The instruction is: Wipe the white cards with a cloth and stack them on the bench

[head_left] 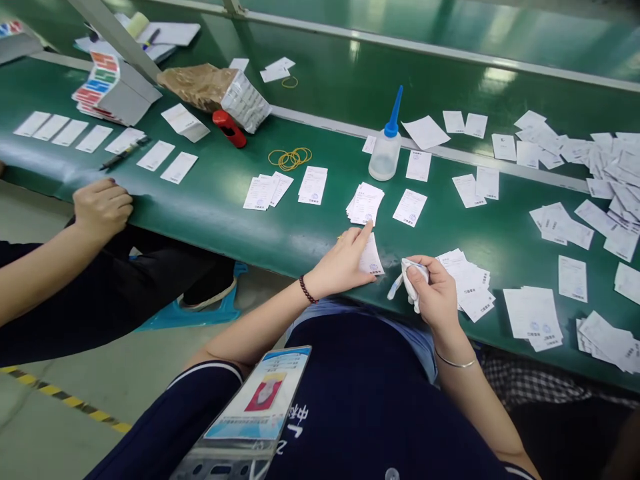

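Note:
My left hand (341, 262) lies at the near edge of the green workbench (210, 230), with its fingers on a white printed paper slip (373, 258). My right hand (431, 295) is shut on a crumpled white cloth (413, 285), and a thin pale-blue tip (395, 287) pokes out of it. A loose stack of printed slips (467, 283) lies just beyond my right hand. A smaller pile of slips (365, 204) sits above my left fingertips, apart from them.
A co-worker's hand (103, 210) rests on the bench edge at left. Rows and heaps of slips (615, 187) cover the bench. Nearby stand a plastic bottle with blue nozzle (385, 152), rubber bands (290, 159), a red object (229, 128) and a label roll (97, 87). A metal rail (430, 137) crosses behind.

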The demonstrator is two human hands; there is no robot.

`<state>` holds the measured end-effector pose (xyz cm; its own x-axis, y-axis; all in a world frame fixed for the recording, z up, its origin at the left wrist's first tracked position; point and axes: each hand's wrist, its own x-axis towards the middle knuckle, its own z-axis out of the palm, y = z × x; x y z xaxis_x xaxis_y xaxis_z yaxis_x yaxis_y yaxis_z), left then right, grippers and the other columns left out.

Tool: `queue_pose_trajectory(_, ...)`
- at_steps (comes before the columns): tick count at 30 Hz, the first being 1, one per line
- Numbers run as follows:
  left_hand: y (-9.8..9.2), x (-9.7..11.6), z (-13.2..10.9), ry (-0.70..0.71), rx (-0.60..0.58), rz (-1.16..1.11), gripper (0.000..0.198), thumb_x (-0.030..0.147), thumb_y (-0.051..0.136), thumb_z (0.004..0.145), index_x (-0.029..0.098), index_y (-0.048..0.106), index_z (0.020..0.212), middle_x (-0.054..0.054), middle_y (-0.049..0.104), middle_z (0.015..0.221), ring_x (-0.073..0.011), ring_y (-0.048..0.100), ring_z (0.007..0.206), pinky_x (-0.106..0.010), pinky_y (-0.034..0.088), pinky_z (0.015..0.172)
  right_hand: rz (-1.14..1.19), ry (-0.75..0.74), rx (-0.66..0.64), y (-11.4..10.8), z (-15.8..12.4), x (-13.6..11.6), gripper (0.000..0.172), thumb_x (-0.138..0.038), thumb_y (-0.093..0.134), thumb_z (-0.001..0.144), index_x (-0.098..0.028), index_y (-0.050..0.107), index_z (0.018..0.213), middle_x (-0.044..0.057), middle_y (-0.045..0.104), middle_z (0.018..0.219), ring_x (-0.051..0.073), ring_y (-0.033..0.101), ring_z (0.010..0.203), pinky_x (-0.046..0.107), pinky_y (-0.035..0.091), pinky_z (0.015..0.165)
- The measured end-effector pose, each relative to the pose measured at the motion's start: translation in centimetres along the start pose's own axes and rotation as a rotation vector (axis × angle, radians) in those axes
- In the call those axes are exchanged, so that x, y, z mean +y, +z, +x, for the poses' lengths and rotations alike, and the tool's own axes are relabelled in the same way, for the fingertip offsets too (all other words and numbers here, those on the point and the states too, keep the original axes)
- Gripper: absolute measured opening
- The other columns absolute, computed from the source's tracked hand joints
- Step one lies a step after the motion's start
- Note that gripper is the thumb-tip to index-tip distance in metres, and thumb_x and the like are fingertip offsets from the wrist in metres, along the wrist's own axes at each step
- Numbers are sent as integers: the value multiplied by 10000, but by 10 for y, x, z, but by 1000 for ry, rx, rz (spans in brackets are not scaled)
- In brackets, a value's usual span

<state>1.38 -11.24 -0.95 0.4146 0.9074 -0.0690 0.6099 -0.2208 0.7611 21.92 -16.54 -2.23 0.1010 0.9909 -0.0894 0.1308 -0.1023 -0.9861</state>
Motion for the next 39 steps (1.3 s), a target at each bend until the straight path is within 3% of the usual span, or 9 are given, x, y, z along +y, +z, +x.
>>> queue_pose_trajectory(4,-2,0,0,96,-50,162,1032,244,753,666,150,144,1494,-205,406,1405,-383,406,1315,-541,319,1105,-101,-21,29,-3,0,11,296,-457,673,831,-196,681,971,-7,602,672,105,494,539,229,405,506)
queue_pose_trajectory(11,0,4,-5,135,-33,188,752,210,711,674,164,329,1320,-176,483,1307,-357,484,1234,-527,392,1052,-217,-121,-3,-6,-1,14,266,-435,631,864,-202,684,981,36,633,791,167,597,723,277,469,610)
queue_pose_trajectory(14,-13,2,-6,112,-57,198,719,250,722,676,177,369,1299,-156,472,1310,-337,466,1255,-508,394,1065,-232,-179,-12,-7,-2,15,225,-401,620,881,-211,679,984,50,652,883,182,626,806,315,504,706)
queue_pose_trajectory(17,-52,-19,-6,51,12,265,752,344,746,671,164,397,1313,-152,450,1323,-328,441,1284,-493,377,1093,-242,-273,-29,-9,-3,16,175,-360,610,894,-223,677,980,53,652,947,188,634,866,341,512,784)
queue_pose_trajectory(21,-130,-71,2,-21,202,400,899,497,749,663,135,368,1392,-141,444,1390,-326,371,1344,-509,288,1152,-246,-338,-60,-8,-2,18,137,-321,605,901,-231,678,972,45,646,943,184,640,882,333,516,797)
queue_pose_trajectory(26,-190,-128,16,-125,142,426,1093,612,726,627,95,271,1475,-150,362,1524,-330,312,1410,-514,233,1184,-250,-335,-74,-7,-1,20,128,-308,605,904,-238,677,983,32,643,949,168,643,882,307,517,788)
queue_pose_trajectory(32,-193,-141,22,-179,42,306,1216,638,787,520,176,253,1510,-158,352,1540,-398,261,1447,-569,265,1153,-259,-341,-80,-7,-2,19,134,-312,604,904,-233,677,984,43,644,946,177,646,877,321,526,782)
queue_pose_trajectory(36,-170,-108,28,2,140,273,1143,635,789,554,185,311,1490,-150,315,1559,-392,198,1472,-571,190,1187,-275,-332,-90,-6,-1,16,152,-339,599,903,-227,680,964,55,648,935,196,657,874,346,536,775)
queue_pose_trajectory(39,-132,-73,43,201,15,216,975,571,780,626,198,398,1442,-138,378,1531,-354,281,1448,-520,183,1207,-294,-323,-96,-5,-1,15,169,-363,601,898,-224,682,949,57,653,922,201,662,861,348,540,759)
